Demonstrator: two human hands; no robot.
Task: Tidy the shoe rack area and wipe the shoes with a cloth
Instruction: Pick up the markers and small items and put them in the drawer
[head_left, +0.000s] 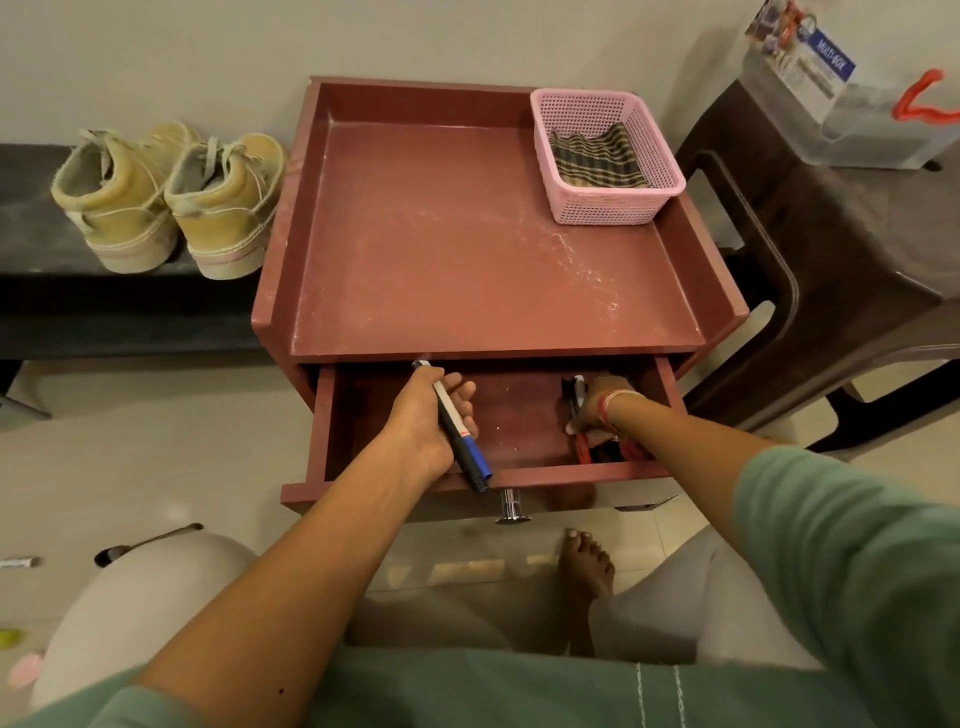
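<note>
A reddish-brown cabinet (467, 249) stands against the wall with its drawer (519, 415) pulled out. My left hand (423, 415) grips a white and blue marker (457, 431) over the drawer's left half. My right hand (597, 402) reaches into the drawer's right corner and holds a dark marker (574, 395) above red-handled pliers (584, 447). A pink basket (602, 156) with a striped cloth (592, 156) sits on the cabinet top at the back right. A pair of tan shoes (166, 197) stands on a black bench (31, 244) at the left.
A dark brown plastic stool (831, 270) stands right of the cabinet and carries a clear storage box (857, 104) with a red handle. Small items lie on the floor at the far left, among them a spoon (150, 540). My bare foot (587, 561) is under the drawer.
</note>
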